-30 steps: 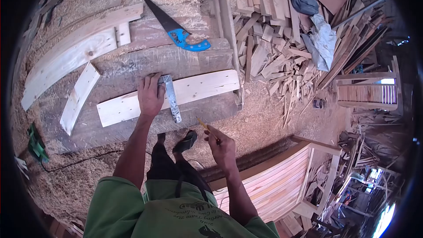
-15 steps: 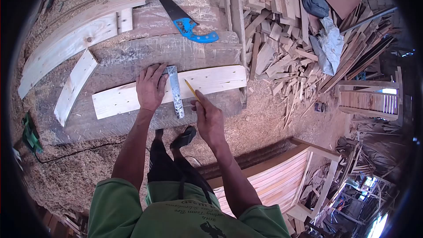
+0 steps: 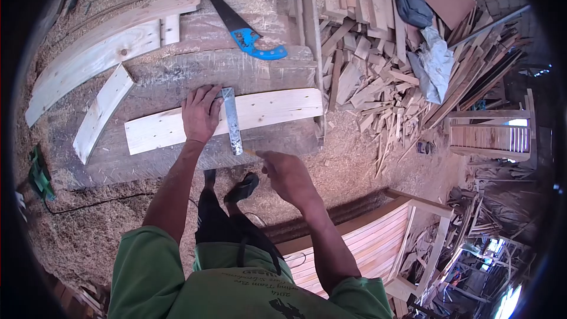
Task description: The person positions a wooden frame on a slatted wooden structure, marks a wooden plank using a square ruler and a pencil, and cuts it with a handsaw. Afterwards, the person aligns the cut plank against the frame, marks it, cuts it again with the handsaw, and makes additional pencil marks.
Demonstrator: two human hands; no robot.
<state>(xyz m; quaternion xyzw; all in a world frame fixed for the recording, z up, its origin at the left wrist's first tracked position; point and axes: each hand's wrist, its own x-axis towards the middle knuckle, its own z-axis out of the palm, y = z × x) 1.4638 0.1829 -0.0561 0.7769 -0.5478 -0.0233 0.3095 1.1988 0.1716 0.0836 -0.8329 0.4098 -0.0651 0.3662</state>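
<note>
A slightly curved pale board [image 3: 277,108] lies across the workbench. Over it crosses a worn metal square [image 3: 233,121], its near end reaching past the board's front edge. My left hand [image 3: 201,112] presses on the board and grips the square at the far edge; part of the square is hidden under the fingers. Just off the front of the board, my right hand [image 3: 290,177] is closed around a yellow pencil [image 3: 250,152]. The pencil's tip is close to the square's lower end; whether they touch I cannot tell.
On the workbench [image 3: 177,71] lie a blue-handled handsaw [image 3: 241,32], a short board [image 3: 103,112] and a long curved board [image 3: 82,62]. Scrap wood [image 3: 378,77] is heaped to the right. A slatted wooden piece [image 3: 354,236] stands at my right side.
My right hand has moved down toward me with the pencil, from over the board to beside the square's near end. My left hand and the square stay in place on the board.
</note>
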